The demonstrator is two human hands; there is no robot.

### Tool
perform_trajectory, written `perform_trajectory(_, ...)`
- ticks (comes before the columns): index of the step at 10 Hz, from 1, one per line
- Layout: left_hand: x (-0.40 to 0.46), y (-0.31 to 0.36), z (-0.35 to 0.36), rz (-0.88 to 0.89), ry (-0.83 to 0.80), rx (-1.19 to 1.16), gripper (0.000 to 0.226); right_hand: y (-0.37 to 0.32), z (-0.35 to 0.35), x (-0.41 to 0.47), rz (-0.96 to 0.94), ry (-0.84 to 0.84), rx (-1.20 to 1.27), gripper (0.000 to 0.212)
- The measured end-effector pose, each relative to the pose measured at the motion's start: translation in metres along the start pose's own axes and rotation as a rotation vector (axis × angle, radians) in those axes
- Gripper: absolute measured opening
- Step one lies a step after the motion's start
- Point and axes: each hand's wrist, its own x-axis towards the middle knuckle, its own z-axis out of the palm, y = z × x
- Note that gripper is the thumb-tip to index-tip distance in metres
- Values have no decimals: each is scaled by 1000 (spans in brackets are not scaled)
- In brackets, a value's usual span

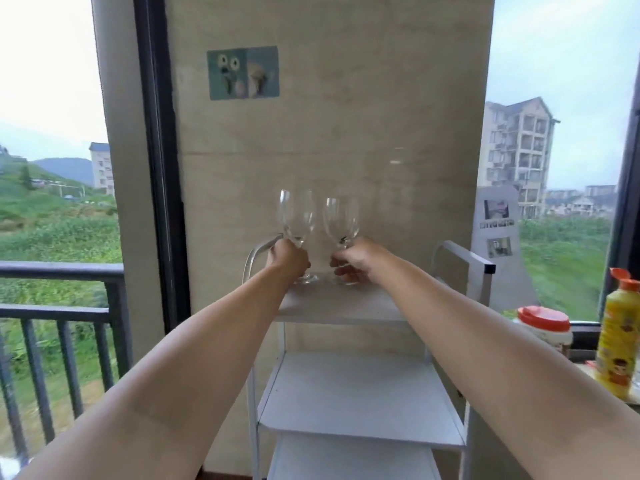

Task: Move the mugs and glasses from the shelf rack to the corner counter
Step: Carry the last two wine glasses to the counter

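Observation:
Two clear stemmed glasses stand side by side on the top shelf of a white shelf rack (pixel 346 306). My left hand (pixel 287 258) grips the stem of the left glass (pixel 298 216). My right hand (pixel 356 258) grips the stem of the right glass (pixel 341 220). Both glass feet sit at or just above the shelf top; I cannot tell whether they touch it. The two lower shelves I can see hold nothing.
A beige wall stands behind the rack. To the right, the counter (pixel 585 368) holds a yellow bottle (pixel 618 344), a red-lidded jar (pixel 545 323) and a grey photo stand (pixel 498 230). A dark balcony railing (pixel 62 271) and window frame are on the left.

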Motion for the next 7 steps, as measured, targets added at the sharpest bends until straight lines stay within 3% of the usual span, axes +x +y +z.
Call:
perform_trajectory(1, -15, 9, -5, 8, -18, 22, 18, -1, 1, -4, -7, 15, -1, 26)
perform_trajectory(5, -73, 43, -28, 134, -5, 64, 14, -32, -32, -64, -58, 133, -32, 24)
perform_trajectory(7, -138, 63, -52, 280, 40, 46, 26, -53, -42, -141, -144, 218, -5, 26)
